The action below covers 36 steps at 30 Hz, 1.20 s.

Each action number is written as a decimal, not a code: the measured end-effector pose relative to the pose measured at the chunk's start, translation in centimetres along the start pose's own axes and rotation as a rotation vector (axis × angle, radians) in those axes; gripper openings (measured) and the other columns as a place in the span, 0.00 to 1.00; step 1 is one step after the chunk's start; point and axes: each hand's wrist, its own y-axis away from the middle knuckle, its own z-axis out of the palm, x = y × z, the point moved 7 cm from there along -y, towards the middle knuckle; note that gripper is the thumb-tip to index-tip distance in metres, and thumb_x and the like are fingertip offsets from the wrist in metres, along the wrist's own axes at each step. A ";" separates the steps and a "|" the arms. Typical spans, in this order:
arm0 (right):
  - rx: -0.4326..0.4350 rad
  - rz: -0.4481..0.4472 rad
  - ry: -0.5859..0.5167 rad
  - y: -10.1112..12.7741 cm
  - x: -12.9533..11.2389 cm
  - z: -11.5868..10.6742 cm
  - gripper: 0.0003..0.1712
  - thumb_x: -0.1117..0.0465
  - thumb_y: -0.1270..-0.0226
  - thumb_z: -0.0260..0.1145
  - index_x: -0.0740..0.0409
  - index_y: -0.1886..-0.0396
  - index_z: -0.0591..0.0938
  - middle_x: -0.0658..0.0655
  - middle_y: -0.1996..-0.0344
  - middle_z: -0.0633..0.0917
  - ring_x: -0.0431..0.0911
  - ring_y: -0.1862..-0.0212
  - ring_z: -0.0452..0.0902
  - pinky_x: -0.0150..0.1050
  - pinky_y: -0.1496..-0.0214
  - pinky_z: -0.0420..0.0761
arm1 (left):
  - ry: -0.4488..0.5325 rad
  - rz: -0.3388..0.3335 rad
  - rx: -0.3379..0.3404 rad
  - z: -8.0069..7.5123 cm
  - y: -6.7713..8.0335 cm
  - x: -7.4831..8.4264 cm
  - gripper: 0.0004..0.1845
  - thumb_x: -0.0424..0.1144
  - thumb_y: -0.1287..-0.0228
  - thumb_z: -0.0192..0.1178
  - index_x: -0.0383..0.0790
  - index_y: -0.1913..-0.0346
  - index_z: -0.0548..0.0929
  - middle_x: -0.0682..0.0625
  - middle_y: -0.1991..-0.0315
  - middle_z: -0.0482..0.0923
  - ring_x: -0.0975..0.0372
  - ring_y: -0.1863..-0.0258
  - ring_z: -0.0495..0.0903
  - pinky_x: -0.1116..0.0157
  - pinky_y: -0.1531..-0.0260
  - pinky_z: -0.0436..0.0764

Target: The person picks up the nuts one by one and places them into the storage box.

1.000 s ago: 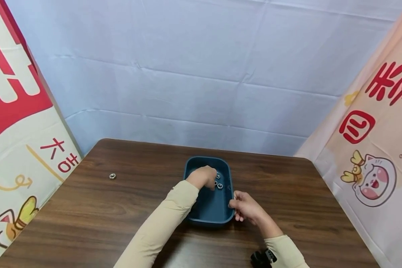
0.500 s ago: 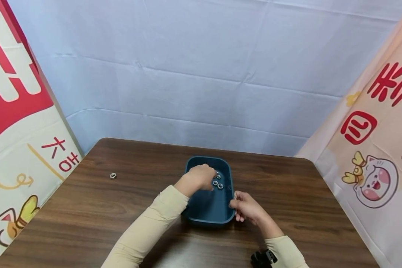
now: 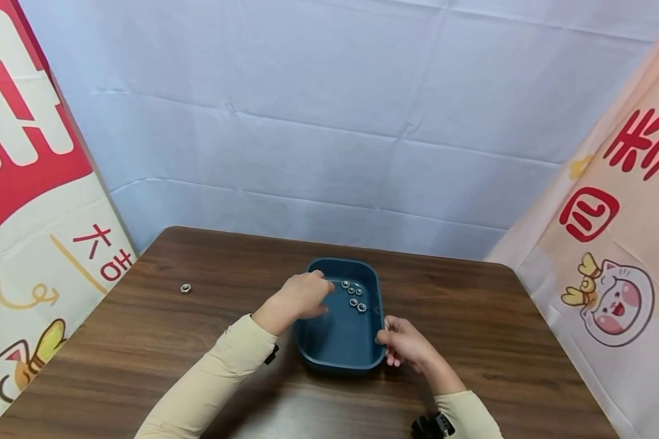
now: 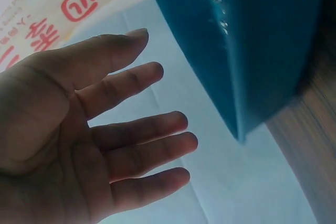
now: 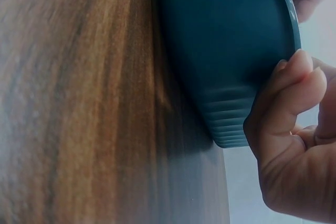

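Pinching blue tray (image 3: pixel 340 360) rim, right hand (image 3: pixel 403 344); left hand (image 3: pixel 302 296) fingers spread, empty, over tray

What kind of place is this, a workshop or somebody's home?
Probably neither: it looks like a small staged recording booth. A wooden table is boxed in by a creased white cloth backdrop and printed cartoon banners on both sides. Only a blue tray of nuts sits on it.

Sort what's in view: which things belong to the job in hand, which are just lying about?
In use:
blue tray
nuts in the tray
left hand, open over the tray
right hand, gripping the tray's rim

Lying about:
lone nut on the table
printed banners
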 end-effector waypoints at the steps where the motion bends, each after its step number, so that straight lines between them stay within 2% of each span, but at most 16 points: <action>1: 0.001 0.001 -0.002 0.0 0.0 0.0 0.07 0.71 0.45 0.55 0.61 0.76 0.66 0.53 0.90 0.72 0.38 0.90 0.68 0.29 0.89 0.69 | 0.004 0.001 0.002 0.0 0.2 -0.3 0.19 0.41 0.42 0.65 0.44 0.47 0.81 0.45 0.53 0.76 0.57 0.56 0.76 0.62 0.67 0.79; 9: 0.004 0.002 -0.001 0.2 0.0 0.1 0.07 0.71 0.45 0.55 0.61 0.76 0.65 0.53 0.90 0.72 0.38 0.90 0.68 0.29 0.89 0.69 | 0.016 -0.027 -0.005 1.0 1.7 -3.4 0.17 0.40 0.43 0.67 0.44 0.49 0.83 0.47 0.56 0.76 0.58 0.57 0.74 0.63 0.65 0.78; 16: 0.007 -0.005 0.010 0.2 0.0 0.1 0.07 0.71 0.45 0.55 0.62 0.76 0.65 0.53 0.91 0.72 0.38 0.90 0.68 0.29 0.89 0.68 | -0.006 -0.008 0.079 1.7 2.8 -5.4 0.13 0.38 0.45 0.67 0.43 0.55 0.85 0.49 0.67 0.74 0.59 0.68 0.71 0.63 0.76 0.75; 22: 0.015 -0.008 0.008 0.1 0.0 0.1 0.06 0.71 0.46 0.54 0.61 0.76 0.65 0.53 0.91 0.72 0.39 0.90 0.68 0.29 0.89 0.68 | -0.020 -0.028 0.107 2.4 3.6 -6.9 0.16 0.38 0.47 0.68 0.39 0.54 0.83 0.44 0.65 0.72 0.56 0.73 0.75 0.60 0.78 0.76; 28: 0.016 -0.006 0.001 -0.1 0.2 0.1 0.06 0.71 0.45 0.54 0.61 0.76 0.65 0.53 0.91 0.72 0.38 0.90 0.68 0.29 0.89 0.68 | -0.040 -0.062 0.089 2.6 4.4 -8.5 0.20 0.39 0.47 0.69 0.37 0.50 0.82 0.42 0.63 0.71 0.53 0.72 0.77 0.59 0.76 0.77; 36: 0.022 -0.006 0.001 0.0 0.2 0.1 0.06 0.71 0.46 0.54 0.61 0.76 0.65 0.53 0.91 0.72 0.38 0.90 0.67 0.29 0.89 0.68 | -0.037 -0.114 0.107 3.1 5.6 -11.2 0.20 0.41 0.48 0.69 0.37 0.51 0.82 0.42 0.63 0.72 0.51 0.70 0.78 0.56 0.74 0.78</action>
